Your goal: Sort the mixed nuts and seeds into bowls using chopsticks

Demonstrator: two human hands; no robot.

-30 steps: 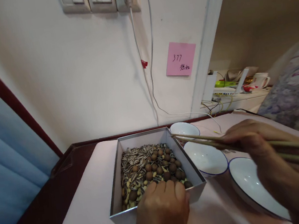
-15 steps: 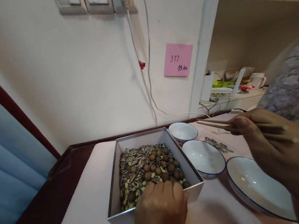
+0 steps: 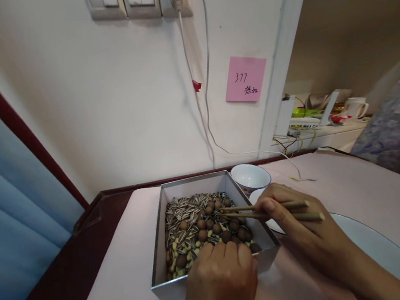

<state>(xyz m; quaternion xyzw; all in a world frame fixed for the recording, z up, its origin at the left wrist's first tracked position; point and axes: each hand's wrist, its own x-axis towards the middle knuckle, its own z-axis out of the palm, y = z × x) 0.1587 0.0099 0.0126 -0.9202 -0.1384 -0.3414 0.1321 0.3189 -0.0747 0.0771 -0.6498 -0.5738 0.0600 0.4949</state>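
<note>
A square grey box (image 3: 162,253) on the pink table holds striped sunflower seeds (image 3: 185,206), brown round nuts (image 3: 228,225) and pale yellow kernels (image 3: 178,249). My left hand (image 3: 220,280) is curled over the box's near rim, gripping it. My right hand (image 3: 294,226) holds a pair of wooden chopsticks (image 3: 245,211). Their tips reach over the brown nuts inside the box. I cannot tell whether anything is pinched between the tips.
A small white bowl (image 3: 250,176) stands right of the box. A second bowl (image 3: 255,196) is mostly hidden by my right hand. A large blue-rimmed plate (image 3: 386,253) lies at the right. A pink note (image 3: 245,79), cables (image 3: 207,95) and a cluttered shelf (image 3: 320,114) lie behind.
My right hand has swung left and down with the chopsticks, from above the bowls to over the box. The left hand stays on the box rim.
</note>
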